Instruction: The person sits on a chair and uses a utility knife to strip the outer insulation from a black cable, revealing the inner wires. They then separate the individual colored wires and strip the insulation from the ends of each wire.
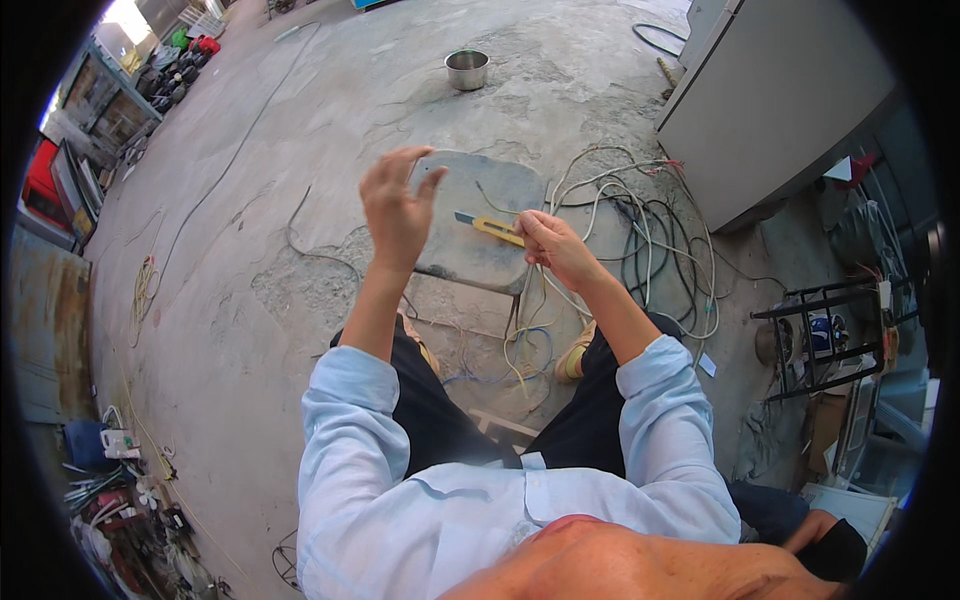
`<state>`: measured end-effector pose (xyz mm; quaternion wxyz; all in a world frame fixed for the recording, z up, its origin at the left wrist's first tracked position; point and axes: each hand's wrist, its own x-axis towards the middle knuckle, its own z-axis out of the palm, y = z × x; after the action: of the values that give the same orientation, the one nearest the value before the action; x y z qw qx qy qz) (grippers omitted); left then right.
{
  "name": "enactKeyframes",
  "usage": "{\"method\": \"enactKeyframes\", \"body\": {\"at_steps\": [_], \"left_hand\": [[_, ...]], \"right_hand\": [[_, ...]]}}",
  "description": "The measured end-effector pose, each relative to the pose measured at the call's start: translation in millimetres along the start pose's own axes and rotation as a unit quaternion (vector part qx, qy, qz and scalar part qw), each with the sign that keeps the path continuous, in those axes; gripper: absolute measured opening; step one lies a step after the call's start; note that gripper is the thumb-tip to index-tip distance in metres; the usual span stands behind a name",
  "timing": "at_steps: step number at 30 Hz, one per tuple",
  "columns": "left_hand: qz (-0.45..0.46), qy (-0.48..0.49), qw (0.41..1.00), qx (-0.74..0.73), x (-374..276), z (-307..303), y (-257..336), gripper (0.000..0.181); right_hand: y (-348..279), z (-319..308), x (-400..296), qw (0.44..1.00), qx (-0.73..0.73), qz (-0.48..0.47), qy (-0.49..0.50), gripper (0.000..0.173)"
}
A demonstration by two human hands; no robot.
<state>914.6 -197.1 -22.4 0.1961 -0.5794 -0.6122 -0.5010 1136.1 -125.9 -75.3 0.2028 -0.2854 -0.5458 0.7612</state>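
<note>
My left hand (397, 202) is raised over a dark, worn flat board (472, 176) on the floor, its thumb and fingers apart with nothing between them. In my right hand (555, 244), a thin cable (496, 200) is pinched, and its free end points up and left. A yellow utility knife (495, 228), blade towards the left, reaches under the right hand's fingers. Whether that hand grips the knife or only covers its handle end, I cannot tell. Beyond the right hand, white cable (637, 206) and black cable (660, 277) lie in loose loops.
A steel pot (466, 71) stands farther out on the concrete floor. At right are a large grey cabinet (772, 105) and a black metal frame (817, 337). Loose thin wires (517, 352) lie between my feet. Part of another person (810, 529) shows at lower right.
</note>
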Motion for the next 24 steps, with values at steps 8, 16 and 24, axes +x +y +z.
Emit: {"method": "enactKeyframes", "body": {"at_steps": [8, 16, 24], "left_hand": [[-0.547, -0.198, 0.638, -0.503, -60.1, 57.6, -4.4, 0.025], [-0.553, -0.193, 0.593, -0.552, -61.5, 56.0, 2.5, 0.026], [-0.551, -0.159, 0.498, -0.651, -68.6, 49.2, -7.7, 0.021]], "right_hand": [[9.8, -11.6, 25.1, 0.993, 0.106, -0.029, 0.03, 0.029], [22.6, 5.4, 24.3, 0.999, 0.013, -0.026, 0.034, 0.031], [25.2, 23.3, 14.8, 0.989, 0.138, 0.045, -0.021, 0.032]]}}
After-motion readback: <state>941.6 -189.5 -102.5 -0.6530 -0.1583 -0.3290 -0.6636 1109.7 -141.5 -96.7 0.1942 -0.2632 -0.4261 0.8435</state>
